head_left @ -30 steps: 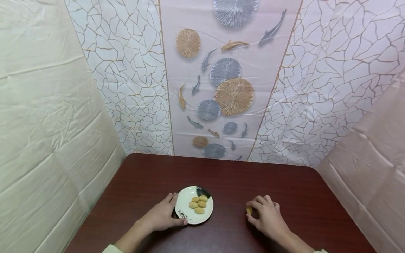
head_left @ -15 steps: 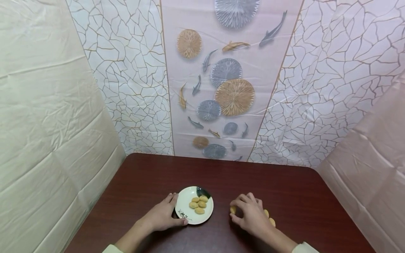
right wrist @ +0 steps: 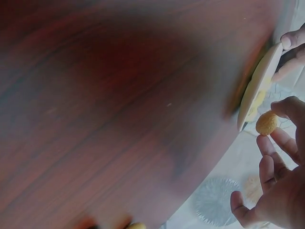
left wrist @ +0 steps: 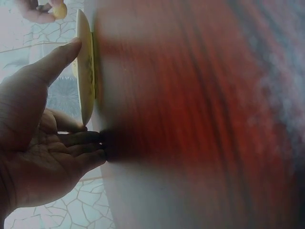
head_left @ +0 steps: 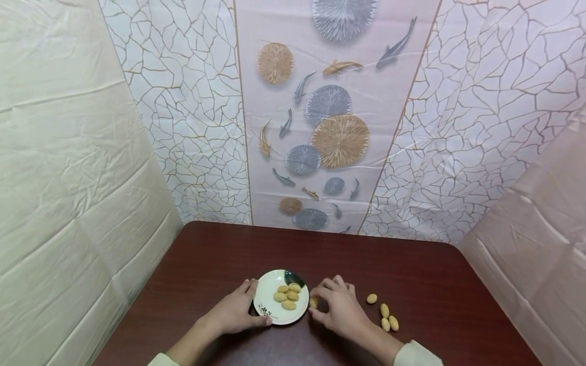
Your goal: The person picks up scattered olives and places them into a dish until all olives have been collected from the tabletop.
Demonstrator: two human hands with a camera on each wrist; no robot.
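Observation:
A small white plate with a dark green patch on its rim holds several tan oval pieces with a nut-like look. My left hand holds the plate at its left side, thumb on the near rim and index fingertip on the far rim. My right hand is by the plate's right rim. Between thumb and fingers it pinches one more rough-skinned tan oval piece. In the left wrist view, the thumb and index finger span the plate's edge.
Several more oval pieces lie on the dark red wooden table to the right of my right hand. A patterned cloth hangs behind the table, with plain pale cloth at the left side.
My right hand has moved left from the loose pieces to the plate's rim, carrying one oval piece. The pieces it covered now show on the table. My left hand and the plate stay put.

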